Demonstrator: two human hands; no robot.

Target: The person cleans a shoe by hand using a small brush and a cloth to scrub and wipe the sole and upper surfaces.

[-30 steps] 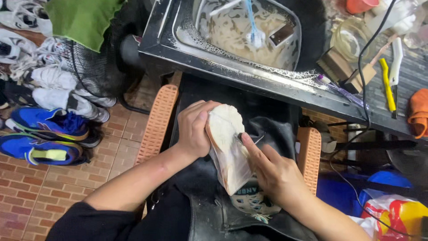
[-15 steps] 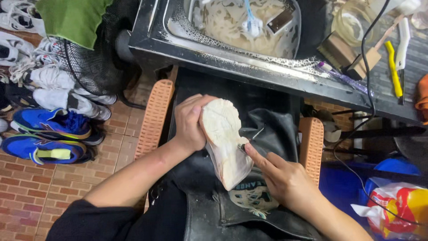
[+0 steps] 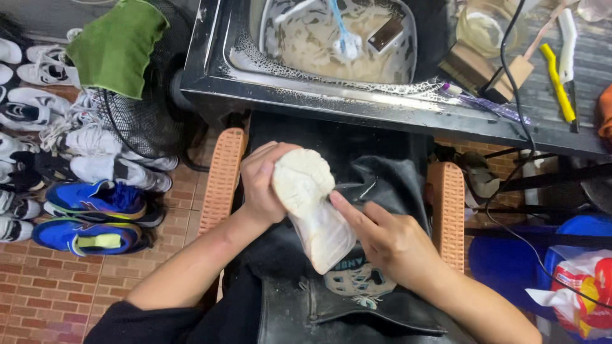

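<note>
Since the earlier frame the right hand [image 3: 389, 239] has slid its small pick up the pale sole of the shoe [image 3: 309, 204], which the left hand [image 3: 261, 185] clamps over the lap; scraping seems underway, next needing steady pressure.

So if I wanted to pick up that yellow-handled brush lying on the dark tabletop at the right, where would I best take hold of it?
Take the yellow-handled brush by the middle of its long handle, coming from above. It lies flat on the tabletop, with a white brush close beside its upper end, so the lower stretch looks freer.
</note>
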